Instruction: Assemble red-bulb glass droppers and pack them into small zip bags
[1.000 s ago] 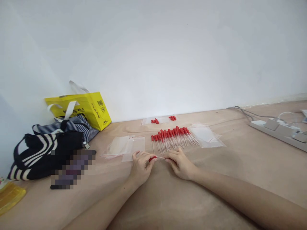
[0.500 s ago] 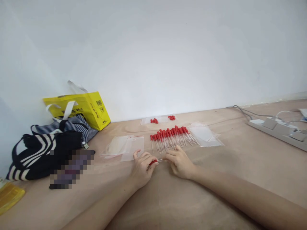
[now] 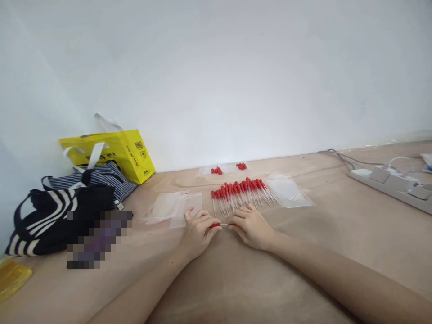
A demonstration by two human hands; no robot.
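Two hands (image 3: 251,228), one held dropper (image 3: 215,225), one power strip (image 3: 388,188)

Indoor room, home or office unclear, pale wood-coloured tabletop (image 3: 344,225) against a plain white wall (image 3: 236,90), yellow carrier bag (image 3: 124,153) with white handles, black fabric bag (image 3: 86,202) with white stripes, white plastic power strip (image 3: 396,191) with plugs (image 3: 380,173)

The single view comes from a camera worn on the person's head, close above the bare forearms (image 3: 153,284), facing forward and down across the flat, pale-brown tabletop (image 3: 351,227) to the plain white wall (image 3: 253,81).
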